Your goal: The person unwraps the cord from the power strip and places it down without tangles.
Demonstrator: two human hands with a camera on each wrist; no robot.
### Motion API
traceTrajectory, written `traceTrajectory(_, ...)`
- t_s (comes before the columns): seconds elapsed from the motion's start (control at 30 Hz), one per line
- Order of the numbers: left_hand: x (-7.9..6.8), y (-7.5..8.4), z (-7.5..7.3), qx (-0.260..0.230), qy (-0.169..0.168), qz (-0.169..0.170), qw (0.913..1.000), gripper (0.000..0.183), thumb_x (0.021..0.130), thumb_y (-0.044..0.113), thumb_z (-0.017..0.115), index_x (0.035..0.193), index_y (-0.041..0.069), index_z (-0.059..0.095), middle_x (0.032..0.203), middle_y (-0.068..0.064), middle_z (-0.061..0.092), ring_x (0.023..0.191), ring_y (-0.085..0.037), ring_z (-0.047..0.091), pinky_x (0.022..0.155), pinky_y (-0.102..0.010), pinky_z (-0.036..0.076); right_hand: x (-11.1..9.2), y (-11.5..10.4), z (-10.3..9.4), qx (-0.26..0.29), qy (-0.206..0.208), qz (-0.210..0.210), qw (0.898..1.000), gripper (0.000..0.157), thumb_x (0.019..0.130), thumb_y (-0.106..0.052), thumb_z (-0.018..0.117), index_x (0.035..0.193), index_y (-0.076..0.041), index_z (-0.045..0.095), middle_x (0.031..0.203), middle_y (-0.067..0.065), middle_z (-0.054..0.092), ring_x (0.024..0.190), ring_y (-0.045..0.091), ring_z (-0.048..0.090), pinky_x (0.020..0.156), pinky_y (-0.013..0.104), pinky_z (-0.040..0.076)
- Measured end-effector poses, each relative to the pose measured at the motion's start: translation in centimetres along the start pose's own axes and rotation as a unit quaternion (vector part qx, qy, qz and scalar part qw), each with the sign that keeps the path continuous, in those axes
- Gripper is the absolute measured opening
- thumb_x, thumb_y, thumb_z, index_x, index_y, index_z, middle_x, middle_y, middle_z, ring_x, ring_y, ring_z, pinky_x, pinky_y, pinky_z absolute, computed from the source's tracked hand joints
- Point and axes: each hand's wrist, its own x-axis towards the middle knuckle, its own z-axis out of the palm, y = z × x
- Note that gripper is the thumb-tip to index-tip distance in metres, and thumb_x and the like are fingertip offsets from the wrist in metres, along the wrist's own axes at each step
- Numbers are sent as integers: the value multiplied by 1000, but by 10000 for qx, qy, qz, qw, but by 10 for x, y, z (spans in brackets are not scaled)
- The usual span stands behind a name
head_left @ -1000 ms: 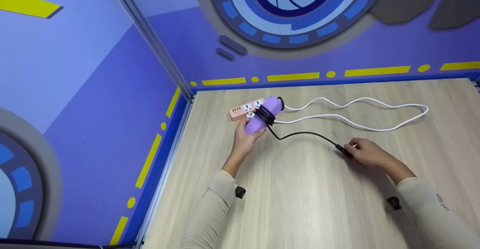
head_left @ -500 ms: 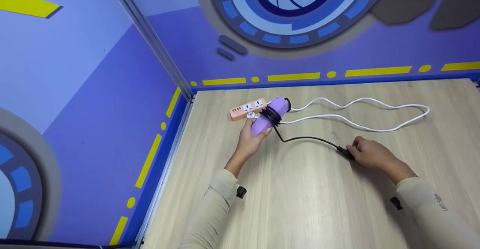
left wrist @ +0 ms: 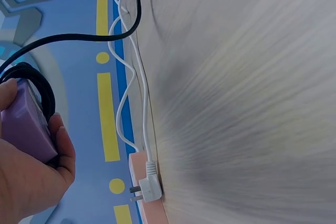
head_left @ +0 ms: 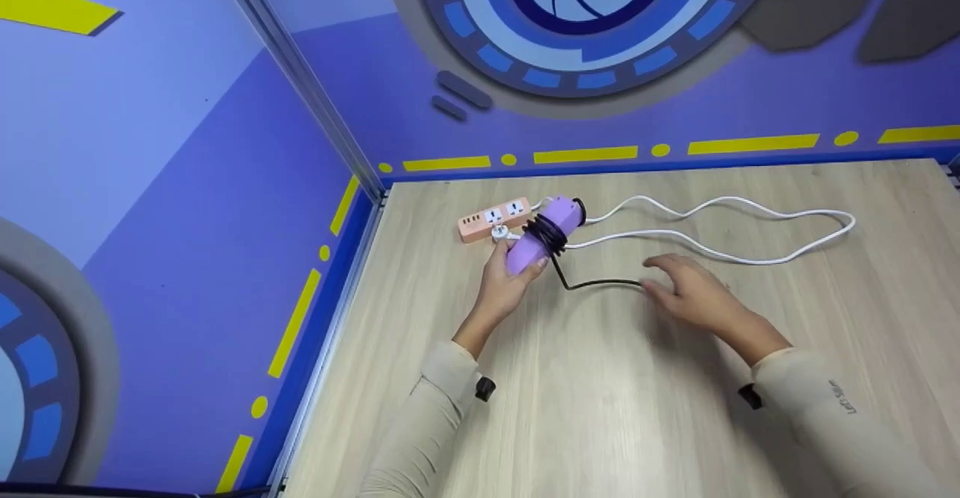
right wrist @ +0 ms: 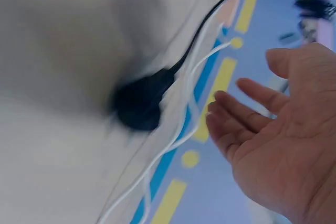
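Note:
In the head view my left hand grips the lower end of a purple elongated device. Its black power cord is wound round the middle in several turns, and a loose length runs off to the right. My right hand is spread beside that loose length, thumb and fingers apart. From the right wrist I see the cord's black plug, blurred, dangling free of the open palm. The left wrist view shows fingers and thumb curled round the purple body.
Behind the device lies a peach power strip, its white cable looped across the back of the wooden table. The strip's white plug rests at its front edge. Blue-purple panels rise at the back and left.
My right hand has released the black plug and moved left with its fingers spreading. My left hand and the purple device have shifted slightly right.

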Motion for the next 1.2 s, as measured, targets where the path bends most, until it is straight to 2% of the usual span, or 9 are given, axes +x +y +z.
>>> traceTrajectory(0.23, -1, 0, 3, -64, 13, 32, 10000, 46, 86, 33, 76, 120, 13, 53, 117, -9, 64, 105, -21, 60, 88, -38, 49, 19, -58, 30, 710, 150, -771, 9944, 46, 96, -29, 65, 134, -3, 58, 135, 15, 63, 128, 34, 57, 108, 51, 42)
traceTrajectory(0.4, -1, 2, 5, -101, 11, 10, 9999, 46, 87, 34, 76, 122, 12, 54, 116, -8, 64, 104, -20, 60, 87, -37, 49, 30, -84, 51, 842, 138, -836, 9928, 49, 96, -30, 64, 137, -4, 55, 135, 16, 62, 128, 34, 56, 109, 51, 42)
traceTrajectory(0.53, -1, 4, 8, -123, -25, 8, 9999, 48, 87, 34, 76, 122, 10, 54, 115, -9, 65, 102, -19, 60, 87, -36, 49, 36, -88, 59, 1045, 220, -782, 9912, 36, 98, -24, 63, 128, -5, 61, 121, 12, 70, 116, 30, 63, 101, 50, 47)
traceTrajectory(0.6, 0, 5, 9, -126, -25, 3, 9999, 47, 87, 33, 75, 122, 10, 54, 115, -9, 65, 103, -19, 60, 87, -36, 49, 38, -87, 60, 1191, 282, -856, 9888, 26, 99, -20, 60, 121, -8, 65, 109, 7, 73, 104, 24, 66, 93, 46, 51)
traceTrajectory(0.77, 2, 5, 10, -111, 30, 34, 9999, 45, 86, 31, 75, 120, 10, 54, 113, -8, 65, 101, -18, 60, 86, -35, 48, 41, -84, 60, 1414, 568, -1169, 9814, 19, 102, -13, 52, 112, -11, 68, 83, -4, 69, 78, 7, 59, 75, 32, 49)
traceTrajectory(1.0, 0, 3, 11, -148, 9, 61, 9999, 47, 84, 33, 78, 120, 11, 55, 113, -8, 65, 101, -19, 60, 86, -35, 48, 41, -85, 52, 1375, 1017, -1328, 9763, 17, 101, -9, 52, 109, -8, 68, 76, -4, 60, 73, 6, 52, 68, 28, 45)
traceTrajectory(1.2, -2, 3, 10, -155, -108, 121, 9997, 49, 82, 31, 81, 119, 13, 55, 115, -8, 65, 102, -20, 59, 85, -36, 48, 44, -87, 39, 1378, 1159, -1034, 9782, 17, 102, -11, 51, 106, -7, 67, 77, -3, 59, 72, 7, 51, 68, 28, 43)
